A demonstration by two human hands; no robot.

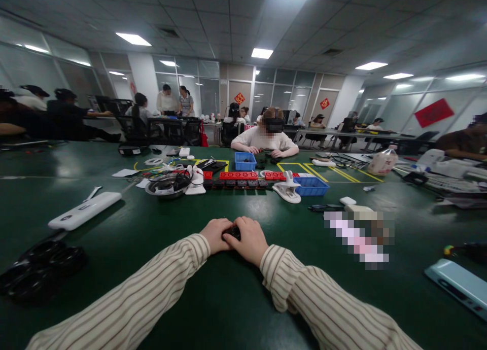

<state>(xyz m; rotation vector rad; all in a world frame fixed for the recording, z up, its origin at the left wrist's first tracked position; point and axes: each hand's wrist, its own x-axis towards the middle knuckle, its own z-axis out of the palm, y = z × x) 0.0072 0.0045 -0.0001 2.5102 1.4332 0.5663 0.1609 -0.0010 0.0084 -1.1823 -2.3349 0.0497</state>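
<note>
My left hand and my right hand rest together on the green table, both in striped sleeves. Their fingers are curled round a small black object held between them; only a sliver of it shows and I cannot make out what it is. Beyond the hands lie red and black blocks in rows, two blue bins and a white clamp-like tool.
A white oblong device lies to the left, black trays at the near left edge, a light blue device at the right. A metal bowl with cables sits ahead. A person sits opposite; others work at surrounding tables.
</note>
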